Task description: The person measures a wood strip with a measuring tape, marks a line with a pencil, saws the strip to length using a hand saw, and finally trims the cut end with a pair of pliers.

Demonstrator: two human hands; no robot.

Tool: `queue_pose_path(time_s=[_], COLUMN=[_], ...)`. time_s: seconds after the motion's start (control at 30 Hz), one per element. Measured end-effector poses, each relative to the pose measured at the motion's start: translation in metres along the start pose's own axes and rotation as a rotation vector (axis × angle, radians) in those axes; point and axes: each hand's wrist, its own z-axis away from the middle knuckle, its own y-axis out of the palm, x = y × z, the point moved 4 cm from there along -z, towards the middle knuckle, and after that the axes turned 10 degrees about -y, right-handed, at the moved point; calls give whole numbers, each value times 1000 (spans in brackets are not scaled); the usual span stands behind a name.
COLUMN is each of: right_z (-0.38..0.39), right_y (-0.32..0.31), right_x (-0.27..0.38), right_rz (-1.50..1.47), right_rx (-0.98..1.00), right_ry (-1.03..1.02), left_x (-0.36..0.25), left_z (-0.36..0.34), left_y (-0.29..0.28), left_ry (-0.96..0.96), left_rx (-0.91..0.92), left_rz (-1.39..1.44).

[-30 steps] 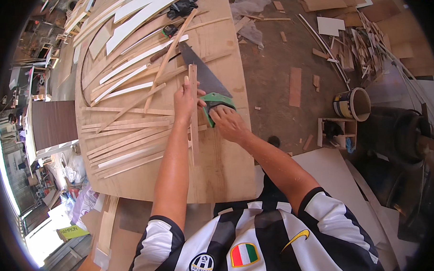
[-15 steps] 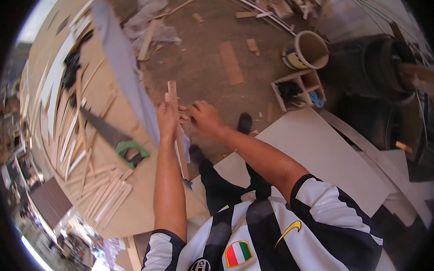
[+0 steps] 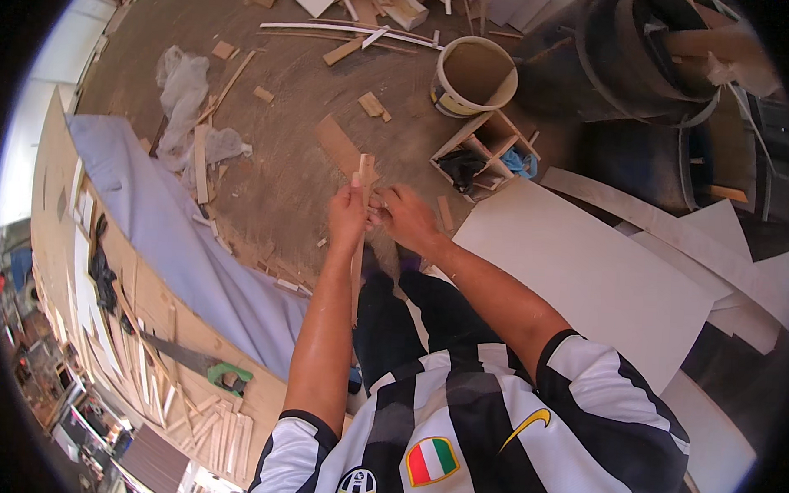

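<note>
My left hand (image 3: pixel 348 214) is wrapped round a long, narrow wooden strip (image 3: pixel 365 167). The strip stands nearly in line with my left forearm, its far end poking out past the fingers. Right beside it, my right hand (image 3: pixel 410 219) has its fingers curled in close to the strip and the left fingertips. Whatever those right fingers pinch is too small or hidden to tell. On the plywood tabletop (image 3: pixel 266 397) to the left lies a handsaw with a green handle (image 3: pixel 230 378), among many thin wooden strips (image 3: pixel 229 436).
A grey-blue cloth (image 3: pixel 177 239) drapes off the tabletop's edge. Wood offcuts (image 3: pixel 373 105) and crumpled plastic (image 3: pixel 181 87) litter the floor. At the far right are a bucket (image 3: pixel 441 100), a divided wooden box (image 3: pixel 494 128) and dark drums (image 3: pixel 610 58). A large white board (image 3: pixel 576 270) lies at right.
My view has swung leftward and my body has turned away from the tabletop, so the hands and strip are now over the floor. The right fingers have come closer to the strip.
</note>
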Motion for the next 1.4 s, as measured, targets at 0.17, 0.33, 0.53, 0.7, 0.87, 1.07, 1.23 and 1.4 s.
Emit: queue_pose_path(time_s=[0.17, 0.33, 0.53, 0.7, 0.87, 1.07, 1.23, 1.4], right_z=[-27, -38, -39, -18, -14, -42, -25, -3], right_y=[-30, -64, -72, -62, -27, 25, 89, 111], right_x=[-46, -115, -236, -390, -536, -641, -736, -786], right_rz=[-90, -13, 44, 31, 147, 185, 119, 102], right_rx=[-87, -201, -292, -323, -284, -158, -75, -48], right_ry=[153, 212, 428, 600, 766, 815, 678, 918], left_x=[-29, -61, -54, -33, -4, 30, 40, 47], left_z=[-42, -91, -179, -254, -331, -405, -429, -439], left_y=[41, 91, 149, 214, 276, 327, 337, 333], left_ry=[12, -10, 11, 10, -40, -23, -36, -38], left_rx=[133, 170, 209, 277, 269, 311, 304, 378], left_rz=[-43, -183, -306, -488, -510, -509, -469, -472])
